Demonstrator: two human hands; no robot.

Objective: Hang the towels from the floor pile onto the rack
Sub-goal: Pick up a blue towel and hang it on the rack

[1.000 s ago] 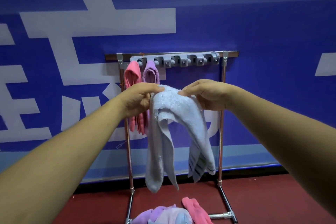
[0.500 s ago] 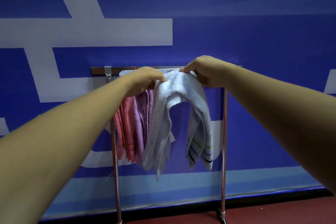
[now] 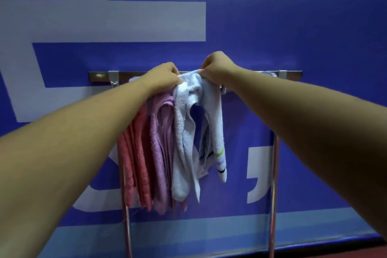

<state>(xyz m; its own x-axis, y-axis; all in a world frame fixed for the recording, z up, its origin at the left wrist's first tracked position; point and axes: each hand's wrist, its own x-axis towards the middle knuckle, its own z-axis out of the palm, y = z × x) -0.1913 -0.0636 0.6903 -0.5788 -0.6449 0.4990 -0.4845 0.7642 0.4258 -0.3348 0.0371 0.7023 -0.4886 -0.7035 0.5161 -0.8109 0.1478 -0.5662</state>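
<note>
A pale blue towel with coloured stripes at one end hangs in folds from my two hands at the rack's top bar. My left hand grips its upper edge on the left side. My right hand pinches the same edge on the right, right at the bar. A purple towel and a pink towel hang on the rack just left of it. The hooks behind my hands are hidden, and the floor pile is out of view.
The rack's metal uprights stand in front of a blue wall banner with large white characters. A strip of red floor shows at the bottom right. The right half of the bar carries no towels.
Both hands have carried the pale blue towel forward and up against the rack's top bar. The view has closed in on the rack, and the floor pile has dropped out of sight.
</note>
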